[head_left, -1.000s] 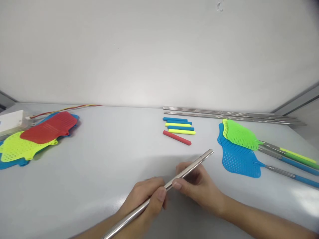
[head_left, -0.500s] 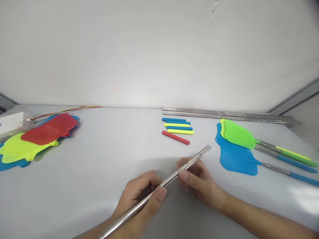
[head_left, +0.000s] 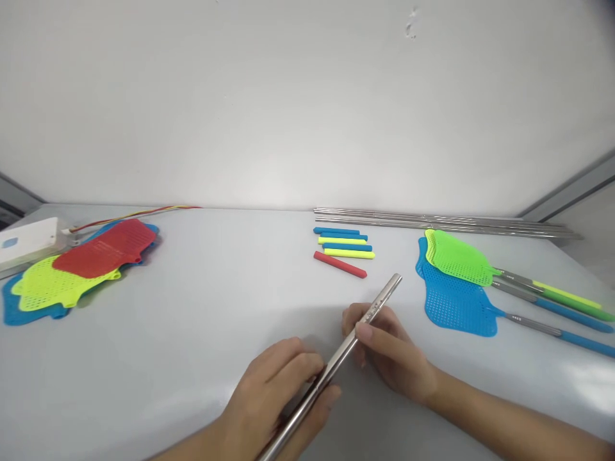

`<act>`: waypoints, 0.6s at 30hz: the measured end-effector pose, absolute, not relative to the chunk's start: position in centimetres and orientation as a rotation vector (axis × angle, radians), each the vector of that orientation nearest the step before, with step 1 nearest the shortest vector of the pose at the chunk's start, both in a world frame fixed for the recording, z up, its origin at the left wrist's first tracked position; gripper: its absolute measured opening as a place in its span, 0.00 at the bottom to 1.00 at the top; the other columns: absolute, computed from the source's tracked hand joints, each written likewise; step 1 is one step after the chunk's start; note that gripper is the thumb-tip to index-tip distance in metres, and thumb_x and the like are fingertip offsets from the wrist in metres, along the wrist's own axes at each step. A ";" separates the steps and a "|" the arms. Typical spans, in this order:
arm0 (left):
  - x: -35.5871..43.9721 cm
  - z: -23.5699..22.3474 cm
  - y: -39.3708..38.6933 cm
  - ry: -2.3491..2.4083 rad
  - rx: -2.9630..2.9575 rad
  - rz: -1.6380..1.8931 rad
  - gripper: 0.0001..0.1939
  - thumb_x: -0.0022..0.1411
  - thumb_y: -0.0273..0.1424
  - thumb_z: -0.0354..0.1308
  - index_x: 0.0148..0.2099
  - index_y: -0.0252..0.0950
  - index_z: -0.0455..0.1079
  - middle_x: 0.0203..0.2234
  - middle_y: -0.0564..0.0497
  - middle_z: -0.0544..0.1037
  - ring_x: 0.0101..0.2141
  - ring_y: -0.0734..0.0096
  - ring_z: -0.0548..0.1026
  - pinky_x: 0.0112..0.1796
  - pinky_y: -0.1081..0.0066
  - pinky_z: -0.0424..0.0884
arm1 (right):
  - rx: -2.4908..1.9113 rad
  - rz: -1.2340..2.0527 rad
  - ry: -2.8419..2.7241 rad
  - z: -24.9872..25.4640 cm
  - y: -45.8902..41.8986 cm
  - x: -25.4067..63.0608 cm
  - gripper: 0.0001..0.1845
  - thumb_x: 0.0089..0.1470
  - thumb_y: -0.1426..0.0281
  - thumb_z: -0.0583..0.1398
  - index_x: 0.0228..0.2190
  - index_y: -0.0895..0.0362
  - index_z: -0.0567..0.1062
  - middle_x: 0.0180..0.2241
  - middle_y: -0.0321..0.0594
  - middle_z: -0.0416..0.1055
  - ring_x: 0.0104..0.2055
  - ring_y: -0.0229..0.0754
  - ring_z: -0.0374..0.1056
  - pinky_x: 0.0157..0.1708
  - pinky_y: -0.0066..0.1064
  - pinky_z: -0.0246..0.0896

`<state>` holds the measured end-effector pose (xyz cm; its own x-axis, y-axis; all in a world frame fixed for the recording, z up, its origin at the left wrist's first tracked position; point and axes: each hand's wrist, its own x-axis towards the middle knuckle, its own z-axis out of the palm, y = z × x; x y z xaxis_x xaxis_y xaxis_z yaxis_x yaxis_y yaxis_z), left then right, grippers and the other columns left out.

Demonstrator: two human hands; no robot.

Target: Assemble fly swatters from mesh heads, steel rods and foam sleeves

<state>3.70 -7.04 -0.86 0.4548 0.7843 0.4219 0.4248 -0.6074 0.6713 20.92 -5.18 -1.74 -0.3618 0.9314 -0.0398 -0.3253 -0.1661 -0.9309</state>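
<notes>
Steel rod — tip far-right, diagonal

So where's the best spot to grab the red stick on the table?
Probably the middle of the red stick, pinched across its long sides from above. It lies flat and narrow, slanting a little, apart from the blue and yellow sticks behind it, so there is bare table on both sides for fingers.
</notes>
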 end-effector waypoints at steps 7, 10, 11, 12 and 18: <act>3.6 -1.0 -7.1 1.028 2.437 0.957 0.04 0.55 0.25 0.49 0.35 0.38 0.60 0.21 0.54 0.65 0.22 0.74 0.63 0.25 0.74 0.63 | -0.841 1.704 -1.110 -1.4 -5.0 20.9 0.12 0.48 0.66 0.53 0.18 0.59 0.64 0.14 0.32 0.55 0.18 0.33 0.51 0.20 0.28 0.43; 3.6 -1.0 -6.9 1.021 2.429 0.929 0.03 0.56 0.27 0.46 0.35 0.38 0.59 0.19 0.55 0.63 0.20 0.74 0.62 0.23 0.74 0.62 | -0.848 1.711 -1.065 -1.4 -4.9 20.8 0.14 0.48 0.66 0.53 0.16 0.59 0.65 0.14 0.33 0.55 0.18 0.33 0.51 0.20 0.28 0.43; 3.6 -1.0 -6.9 1.005 2.444 0.926 0.03 0.57 0.27 0.45 0.34 0.38 0.59 0.18 0.55 0.63 0.19 0.74 0.62 0.22 0.74 0.61 | -0.850 1.715 -1.054 -1.5 -5.0 20.7 0.15 0.49 0.66 0.52 0.16 0.59 0.65 0.14 0.33 0.56 0.18 0.33 0.52 0.20 0.28 0.43; 3.6 -1.0 -6.8 0.973 2.474 0.928 0.04 0.57 0.27 0.44 0.34 0.38 0.59 0.17 0.55 0.63 0.19 0.74 0.61 0.21 0.74 0.61 | -0.854 1.716 -1.045 -1.5 -5.0 20.7 0.16 0.49 0.66 0.51 0.15 0.59 0.66 0.13 0.33 0.56 0.18 0.33 0.52 0.20 0.28 0.44; 3.7 -0.7 -6.8 0.958 2.556 0.871 0.06 0.59 0.27 0.42 0.36 0.38 0.59 0.17 0.55 0.63 0.19 0.73 0.61 0.22 0.73 0.59 | -0.900 1.694 -0.989 -1.8 -4.9 20.4 0.26 0.53 0.61 0.43 0.13 0.59 0.67 0.11 0.34 0.55 0.17 0.34 0.52 0.21 0.28 0.46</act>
<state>3.67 -6.80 -0.70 0.5994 0.6683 0.4406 0.5022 -0.7426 0.4431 20.42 -4.88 -1.84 -0.2837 0.9504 -0.1272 -0.3560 -0.2276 -0.9063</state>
